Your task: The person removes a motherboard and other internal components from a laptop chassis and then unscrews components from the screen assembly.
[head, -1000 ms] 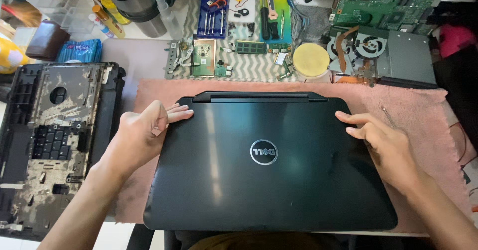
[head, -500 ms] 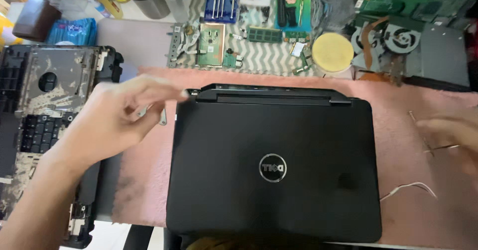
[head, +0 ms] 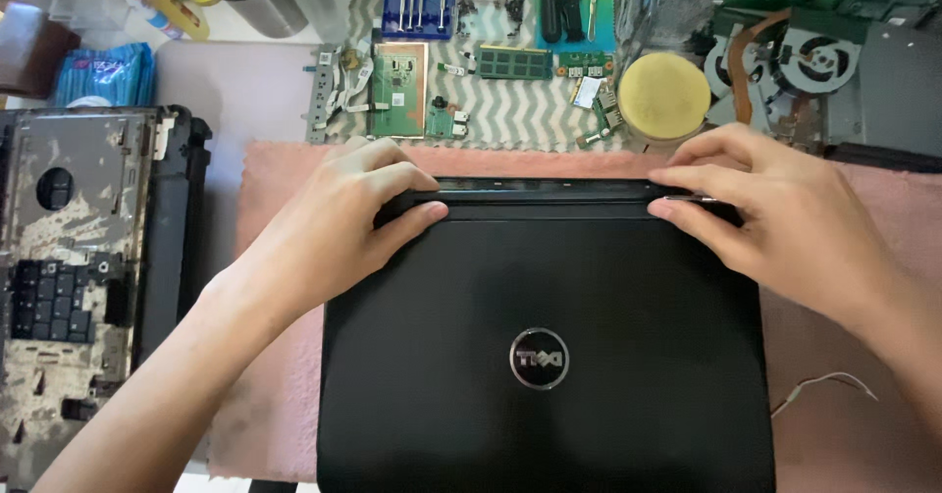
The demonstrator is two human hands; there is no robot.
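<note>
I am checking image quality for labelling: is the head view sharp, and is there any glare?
Head view: sharp, evenly lit; left hand and right hand show no motion blur; the black laptop lid has only soft sheen, no hard glare; faint shadows under hands.

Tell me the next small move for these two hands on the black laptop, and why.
Probably press or pry gently along the far hinge strip. The left hand and right hand both rest at the far edge of the closed black laptop, fingertips on that strip's two ends, and the right hand seems to hold a thin tool there. Whether the strip is loose cannot be told.
</note>
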